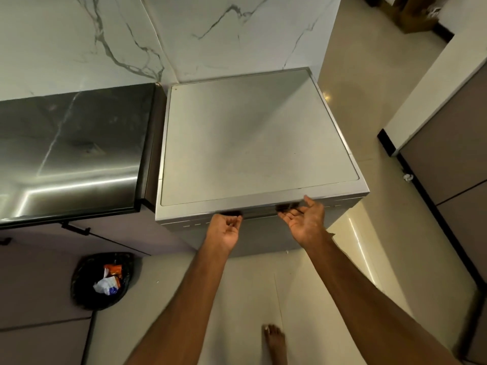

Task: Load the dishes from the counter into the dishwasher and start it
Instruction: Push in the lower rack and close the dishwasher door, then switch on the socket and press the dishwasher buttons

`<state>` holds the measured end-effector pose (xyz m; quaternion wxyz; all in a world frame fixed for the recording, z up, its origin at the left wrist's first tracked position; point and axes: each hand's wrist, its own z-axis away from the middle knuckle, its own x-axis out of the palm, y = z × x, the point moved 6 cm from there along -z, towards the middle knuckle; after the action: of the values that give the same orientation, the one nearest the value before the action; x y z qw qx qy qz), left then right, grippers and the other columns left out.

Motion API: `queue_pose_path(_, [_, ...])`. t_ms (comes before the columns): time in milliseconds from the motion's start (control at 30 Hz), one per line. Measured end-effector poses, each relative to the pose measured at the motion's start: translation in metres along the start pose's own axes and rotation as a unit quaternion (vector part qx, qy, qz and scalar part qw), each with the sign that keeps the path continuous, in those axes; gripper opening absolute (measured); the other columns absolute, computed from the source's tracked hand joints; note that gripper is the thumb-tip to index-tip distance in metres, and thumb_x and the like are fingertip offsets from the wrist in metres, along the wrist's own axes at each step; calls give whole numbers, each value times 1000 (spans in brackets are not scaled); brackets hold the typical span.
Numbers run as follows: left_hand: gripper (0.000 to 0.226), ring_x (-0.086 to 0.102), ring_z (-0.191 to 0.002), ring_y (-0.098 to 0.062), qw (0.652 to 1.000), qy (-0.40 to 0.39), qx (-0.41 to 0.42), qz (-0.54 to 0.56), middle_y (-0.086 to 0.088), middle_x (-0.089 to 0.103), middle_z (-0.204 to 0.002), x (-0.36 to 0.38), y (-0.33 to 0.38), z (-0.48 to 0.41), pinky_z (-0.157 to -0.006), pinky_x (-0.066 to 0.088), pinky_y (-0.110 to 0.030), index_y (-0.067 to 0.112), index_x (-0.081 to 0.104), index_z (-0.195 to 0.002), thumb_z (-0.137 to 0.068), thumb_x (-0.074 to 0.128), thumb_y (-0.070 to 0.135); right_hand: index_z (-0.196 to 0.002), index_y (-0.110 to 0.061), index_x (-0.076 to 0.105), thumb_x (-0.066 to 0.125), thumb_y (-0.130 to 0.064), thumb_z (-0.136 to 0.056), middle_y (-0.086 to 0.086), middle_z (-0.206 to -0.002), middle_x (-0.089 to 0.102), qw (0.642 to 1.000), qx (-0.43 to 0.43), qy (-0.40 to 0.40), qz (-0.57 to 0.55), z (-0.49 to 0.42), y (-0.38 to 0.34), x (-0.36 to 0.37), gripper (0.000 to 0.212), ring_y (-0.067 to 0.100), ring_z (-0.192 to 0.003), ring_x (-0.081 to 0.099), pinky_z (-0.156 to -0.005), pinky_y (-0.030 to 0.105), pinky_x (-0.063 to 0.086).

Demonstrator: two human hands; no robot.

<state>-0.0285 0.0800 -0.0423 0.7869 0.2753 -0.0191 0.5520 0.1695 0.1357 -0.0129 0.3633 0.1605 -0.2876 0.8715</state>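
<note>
Grey brushed metal all over: freestanding box-shaped dishwasher (pixel 259 143) with a flat pale top, set against the white veined marble wall (pixel 237 30), just beside the dark glossy stone counter (pixel 68 151) on its left. Door shut; dark recessed handle slot (pixel 259 210) along the upper front edge, under the lip of the top panel.

Left hand (pixel 225 230) curled, palm up, fingertips hooked at the left end of the slot; whether already bearing on the inner edge, cannot tell. Right hand (pixel 305 219) spread, palm up, fingers reaching toward the right end of the slot, gripping nothing.

No dishes visible on the stretch of counter in view; loading not yet begun, door opening apparently the step in hand.

Handling, as a judgement: stiff, fairly heavy drop-down door, probably hinged at the bottom and latched at the top. Smooth steel face likely slippery, so best taken inside the recess, both hands spread apart for an even pull. Expect resistance at the latch, then weight dropping forward; best lowered under control.

Bare foot (pixel 275 343) on the pale floor tiles (pixel 263 285), in the door's likely swing path. Black-lined waste bin (pixel 104 281) well to the left.
</note>
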Motion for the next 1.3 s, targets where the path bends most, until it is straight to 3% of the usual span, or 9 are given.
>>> queue_pose_path(133, [27, 53, -107, -35, 1000, 6, -12, -26, -19, 51, -92, 6, 2, 9, -119, 31, -33, -11, 51, -82, -93, 29, -22, -142, 7, 39, 44, -28, -104, 28, -144, 48, 1000, 14, -6, 11, 3, -4, 1, 53, 43, -137, 44, -120, 54, 27])
queue_pose_path(233, [29, 57, -100, -32, 999, -1, -10, -42, -18, 53, -89, 15, 5, 15, -120, 30, -36, -12, 53, -80, -94, 29, -21, -143, 7, 39, 45, -28, -103, 28, -145, 47, 1000, 24, -9, 13, 7, -6, 5, 54, 43, -138, 43, -120, 54, 26])
queue_pose_path(400, [25, 49, -131, -34, 998, -7, -25, -60, -20, 55, -96, 22, 4, 27, -120, 32, -36, -12, 55, -87, -94, 32, -18, -145, 6, 37, 48, -29, -102, 28, -147, 44, 999, 42, -8, 3, 12, -8, 8, 56, 42, -140, 40, -121, 52, 25])
queue_pose_path(700, [25, 49, -135, -29, 997, -29, -28, -69, -21, 58, -116, 24, 0, 37, -118, 35, -36, -15, 56, -110, -93, 37, -16, -148, 5, 33, 49, -26, -102, 27, -151, 40, 998, 53, -2, 37, 15, -11, 7, 57, 40, -141, 39, -121, 49, 28])
queue_pose_path(767, [32, 52, -129, -25, 994, -28, -20, -101, -20, 56, -125, 25, -1, 47, -115, 39, -35, -15, 53, -123, -94, 41, -13, -148, 8, 31, 50, -22, -102, 28, -151, 39, 993, 47, -2, 111, 22, -10, 11, 58, 40, -140, 41, -119, 46, 32])
queue_pose_path(900, [12, 63, -80, -18, 985, -23, 22, -172, -13, 62, -88, 26, 13, 80, -82, 54, -29, 0, 61, -88, -92, 52, -8, -137, 7, 47, 50, -13, -100, 29, -144, 48, 967, 22, -45, 251, 48, -5, 32, 42, 38, -130, 52, -101, 39, 50])
queue_pose_path(1000, [10, 66, -82, -21, 973, -31, 94, -210, -13, 68, -87, 34, 49, 102, -78, 57, -31, 5, 65, -99, -96, 56, 1, -124, 7, 60, 58, -12, -97, 30, -128, 61, 940, -34, -85, 329, 70, -6, 67, 33, 39, -115, 63, -86, 38, 56])
queue_pose_path(1133, [29, 70, -96, -21, 918, -45, 221, -326, -13, 72, -109, 51, 124, 121, -88, 59, -33, 9, 65, -121, -93, 60, 5, -114, 7, 67, 64, -13, -93, 32, -122, 62, 897, -118, -145, 401, 98, -13, 139, 29, 44, -116, 60, -97, 48, 53])
queue_pose_path(1300, [42, 65, -108, -18, 741, 1, 413, -529, -4, 66, -126, 82, 236, 136, -88, 52, -25, 14, 60, -128, -87, 69, 14, -108, -12, 73, 65, -12, -92, 14, -106, 73, 808, -216, -206, 508, 102, -15, 248, 18, 32, -106, 68, -93, 45, 56])
